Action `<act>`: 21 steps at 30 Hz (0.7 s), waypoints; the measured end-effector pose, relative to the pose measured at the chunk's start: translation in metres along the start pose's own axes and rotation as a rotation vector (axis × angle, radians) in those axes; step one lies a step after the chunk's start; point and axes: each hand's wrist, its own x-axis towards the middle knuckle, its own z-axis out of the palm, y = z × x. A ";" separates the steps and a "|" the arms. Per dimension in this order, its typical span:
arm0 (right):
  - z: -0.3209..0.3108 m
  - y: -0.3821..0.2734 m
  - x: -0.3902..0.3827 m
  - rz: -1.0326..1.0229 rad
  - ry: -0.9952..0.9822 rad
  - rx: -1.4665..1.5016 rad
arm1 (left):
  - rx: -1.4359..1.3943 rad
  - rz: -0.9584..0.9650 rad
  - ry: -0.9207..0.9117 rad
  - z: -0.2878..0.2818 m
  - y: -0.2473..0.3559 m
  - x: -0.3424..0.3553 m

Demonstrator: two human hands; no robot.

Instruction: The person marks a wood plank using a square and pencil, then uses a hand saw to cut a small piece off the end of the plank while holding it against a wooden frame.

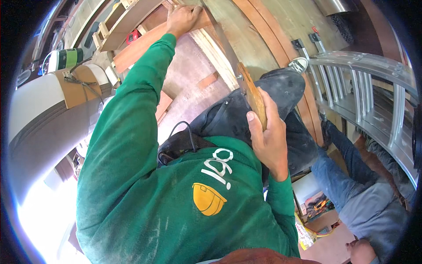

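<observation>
The two hands are apart. At the centre right of the frame, the right hand (pixel 269 134) is wrapped around the brown wooden handle of a grey-bladed hand saw (pixel 246 83), whose blade runs to the top centre. There, the left hand (pixel 183 20) lies on a flat reddish-brown wooden board (pixel 143 47); whether it grips, I cannot tell. A silver metal ladder (pixel 362 81) stands upper right.

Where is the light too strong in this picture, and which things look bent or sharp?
In the head view, glare whitens the lower left; in that view, the ladder curves near the dark right rim, while the saw handle and right hand look fairly sharp.
</observation>
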 end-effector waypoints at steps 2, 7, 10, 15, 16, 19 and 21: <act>-0.001 0.000 -0.004 -0.007 0.000 -0.008 | -0.023 -0.070 -0.146 -0.005 0.007 0.007; 0.001 0.000 -0.015 -0.020 0.023 -0.039 | 0.011 -0.044 -0.172 0.001 -0.006 0.002; -0.008 -0.005 -0.031 0.047 0.013 -0.054 | -0.083 -0.156 -0.208 0.006 -0.012 -0.004; -0.016 -0.013 -0.052 0.162 0.016 -0.051 | -0.008 -0.041 -0.119 -0.003 -0.001 0.001; -0.016 -0.013 -0.050 0.158 0.014 -0.055 | -0.017 -0.061 -0.164 -0.003 -0.004 0.001; -0.006 -0.007 -0.036 0.120 0.023 -0.067 | -0.018 -0.070 -0.136 -0.005 -0.003 0.001; 0.003 0.000 -0.020 0.053 0.043 -0.074 | -0.033 0.070 0.054 -0.009 0.001 0.001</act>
